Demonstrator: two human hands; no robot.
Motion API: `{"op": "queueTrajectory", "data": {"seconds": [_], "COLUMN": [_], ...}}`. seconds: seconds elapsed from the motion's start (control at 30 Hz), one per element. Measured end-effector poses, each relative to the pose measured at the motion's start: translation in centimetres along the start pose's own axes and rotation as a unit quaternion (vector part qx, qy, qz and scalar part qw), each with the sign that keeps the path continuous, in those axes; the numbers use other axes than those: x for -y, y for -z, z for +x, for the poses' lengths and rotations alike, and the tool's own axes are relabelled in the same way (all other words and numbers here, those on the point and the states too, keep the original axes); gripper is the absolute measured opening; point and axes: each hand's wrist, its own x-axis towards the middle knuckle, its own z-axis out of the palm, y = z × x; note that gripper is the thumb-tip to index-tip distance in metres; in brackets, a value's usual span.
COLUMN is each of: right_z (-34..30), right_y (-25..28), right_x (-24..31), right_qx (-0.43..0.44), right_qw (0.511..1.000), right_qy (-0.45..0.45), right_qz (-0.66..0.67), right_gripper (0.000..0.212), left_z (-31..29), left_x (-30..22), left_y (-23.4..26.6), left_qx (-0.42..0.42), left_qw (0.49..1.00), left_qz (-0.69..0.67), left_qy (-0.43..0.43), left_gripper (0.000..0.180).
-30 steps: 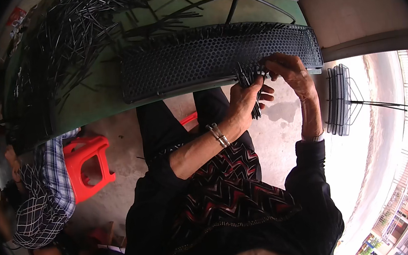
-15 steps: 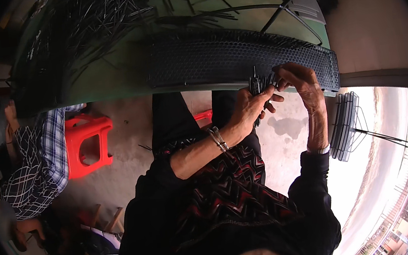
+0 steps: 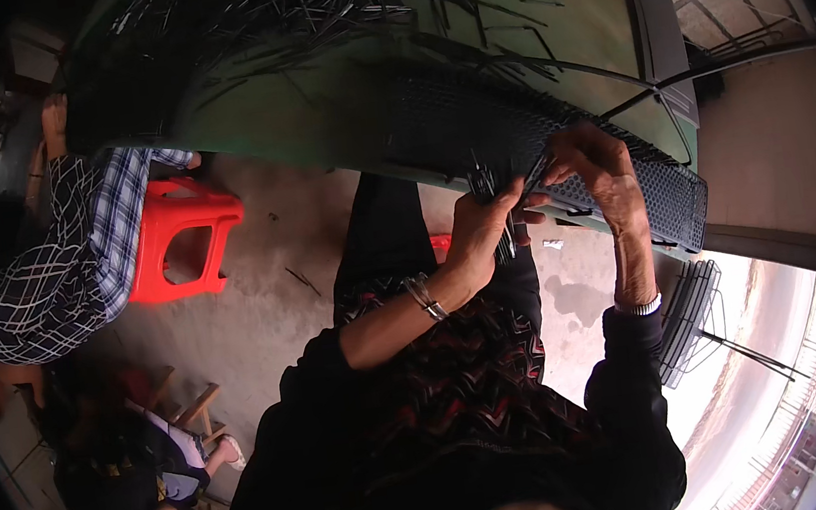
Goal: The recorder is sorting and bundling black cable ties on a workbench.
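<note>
A bundle of thin black strips [image 3: 489,185] stands upright in my left hand [image 3: 474,237], its fingers wrapped round it. My right hand [image 3: 600,173] is close beside it on the right, thumb and fingers pinched together over the edge of a long black honeycomb-holed tray [image 3: 668,193]. A dark thin piece seems to sit at those fingertips, but I cannot make out what it is. The tray lies along the near edge of the green table [image 3: 310,105], in front of both hands.
Loose black strips [image 3: 299,5] lie heaped at the table's far side. Black bent rods [image 3: 699,71] cross above the tray's right end. A red plastic stool [image 3: 186,235] stands left, beside a person in plaid [image 3: 67,264]. A wire rack [image 3: 693,323] is at right.
My view has turned, so the table and tray now slant down to the right. Both hands stay close together, the left with its bundle, the right still pinched near the tray.
</note>
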Motion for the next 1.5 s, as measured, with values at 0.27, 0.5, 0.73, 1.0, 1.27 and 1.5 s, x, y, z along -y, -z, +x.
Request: {"op": "queueTrajectory", "data": {"seconds": [0.27, 0.5, 0.73, 1.0, 1.27, 1.5], "right_z": [4.3, 8.5, 10.1, 9.7, 9.4, 9.4], "right_y": [-5.0, -9.8, -11.3, -11.4, -11.0, -10.5], "right_x": [3.2, 2.8, 1.2, 1.3, 2.2, 3.2], "right_qx": [-0.120, -0.166, -0.195, -0.198, -0.212, -0.180], "right_qw": [0.970, 0.952, 0.937, 0.934, 0.916, 0.918], "right_qy": [0.206, 0.256, 0.278, 0.265, 0.246, 0.251], "right_qz": [-0.052, -0.031, -0.086, -0.135, -0.234, -0.250], "right_gripper": [0.010, 0.011, 0.007, 0.010, 0.013, 0.013], "left_z": [-2.1, -2.4, -2.4, -3.1, -3.1, -2.3], "left_x": [-2.0, -2.4, -2.3, -2.8, -3.5, -3.1], "left_y": [3.9, 5.0, 6.7, 6.4, 7.2, 9.6], "left_qx": [-0.038, -0.006, 0.013, -0.034, -0.014, -0.010], "left_qw": [0.993, 0.979, 0.978, 0.970, 0.960, 0.970], "left_qz": [-0.115, -0.202, -0.203, -0.238, -0.268, -0.225], "left_qy": [-0.016, 0.003, -0.045, -0.046, -0.073, -0.093], "left_gripper": [0.036, 0.032, 0.034, 0.033, 0.032, 0.032]}}
